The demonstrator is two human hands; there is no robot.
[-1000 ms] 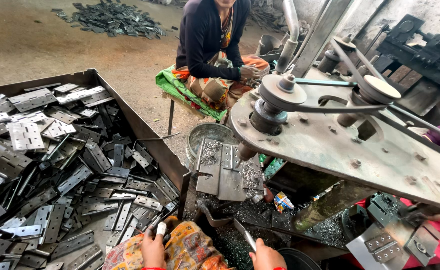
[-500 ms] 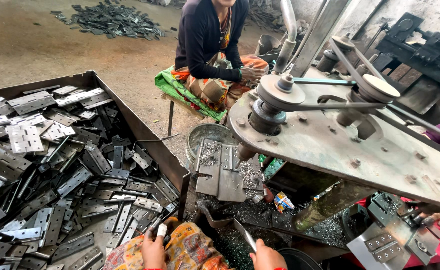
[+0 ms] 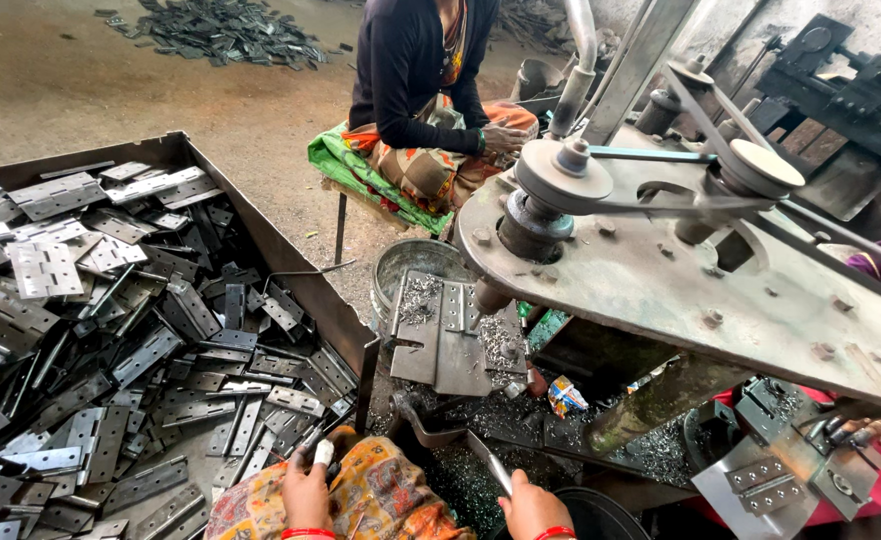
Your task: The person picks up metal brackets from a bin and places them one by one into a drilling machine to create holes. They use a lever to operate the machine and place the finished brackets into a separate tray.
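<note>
**Hand and Workpiece Positions at the Belt-Driven Drilling Station**

The left hand (image 3: 308, 492) rests at the lower edge of the view, above the patterned orange cloth (image 3: 381, 500) on the person's lap. One finger carries a white wrap. The hand lies just beside the near right corner of the metal tray (image 3: 261, 225); its fingers are curled loosely, and whether they grasp a hinge cannot be told.

The right hand (image 3: 533, 508) is clenched around a thin metal lever (image 3: 491, 465), which rises toward the machine's work plate (image 3: 451, 340).

The tray holds a dense heap of flat steel hinges (image 3: 111, 330), piled edge to edge from its far wall to its near edge. One hinge leaf (image 3: 453, 308) lies on the work plate, under the spindle (image 3: 491, 295). Metal swarf (image 3: 521, 420) covers the base around the plate. A round metal bucket (image 3: 411, 265) stands just behind the plate.

Above, a drive belt (image 3: 661, 205) links two pulleys on the steel machine frame (image 3: 681, 290).

A co-worker in a dark top (image 3: 406, 70) sits beyond the machine.
</note>
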